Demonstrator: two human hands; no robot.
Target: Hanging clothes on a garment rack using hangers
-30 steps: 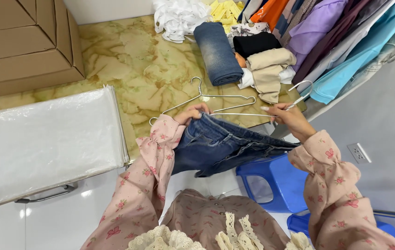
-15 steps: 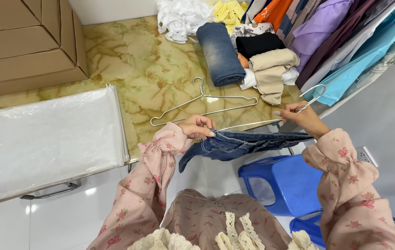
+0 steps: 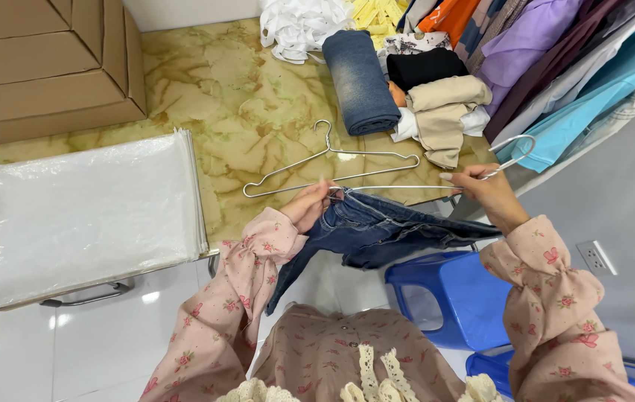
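Both hands gripping | left hand (image 3: 310,208) jeans (image 3: 384,231) | right hand (image 3: 481,190) hanger (image 3: 436,186), partly hidden

Dark blue jeans (image 3: 384,231) on a wire hanger (image 3: 436,182)
They are draped, crumpled, over the hanger's level bar, one leg hanging down.

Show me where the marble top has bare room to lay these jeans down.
Widest bare stretch of the marble top: between the cardboard boxes, the stack of clear plastic bags and the rolled denim, just beyond the spare wire hanger. Crowded: the right side, with folded clothes and hanging garments. Both the left hand and right hand hold the jeans on a hanger.
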